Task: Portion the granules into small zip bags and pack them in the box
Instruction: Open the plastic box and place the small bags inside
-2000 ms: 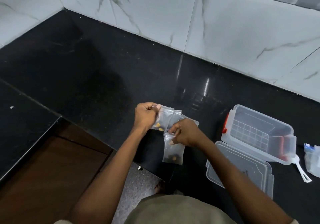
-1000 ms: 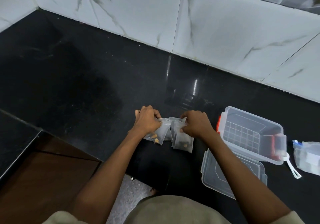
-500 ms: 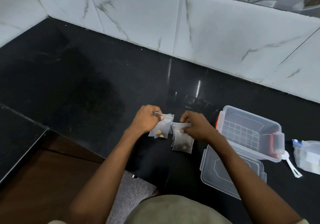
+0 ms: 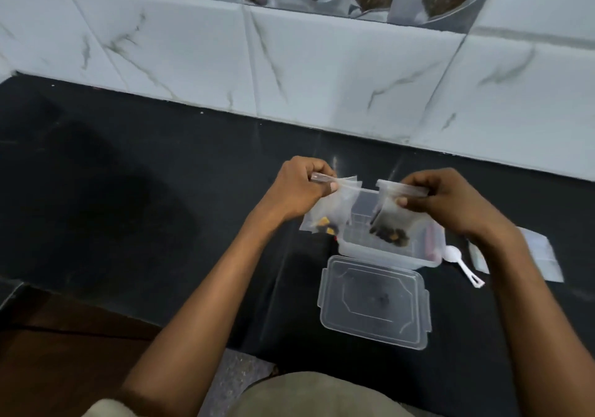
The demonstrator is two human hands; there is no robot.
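Two hands, left hand (image 4: 297, 188) fingers pinching one zip bag (image 4: 331, 212), right hand (image 4: 450, 202) another bag (image 4: 394, 220), one box (image 4: 386, 255)

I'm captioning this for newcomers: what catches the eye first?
Two hands at centre, each pinching small zip bags by the top: the left hand beside the box, the right hand above the open clear box. Its lid lies flat, nearer the person.

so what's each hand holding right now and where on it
Left hand pinches small zip bags by their top zip edge; right hand pinches another zip bag by its zip strip, over the box.
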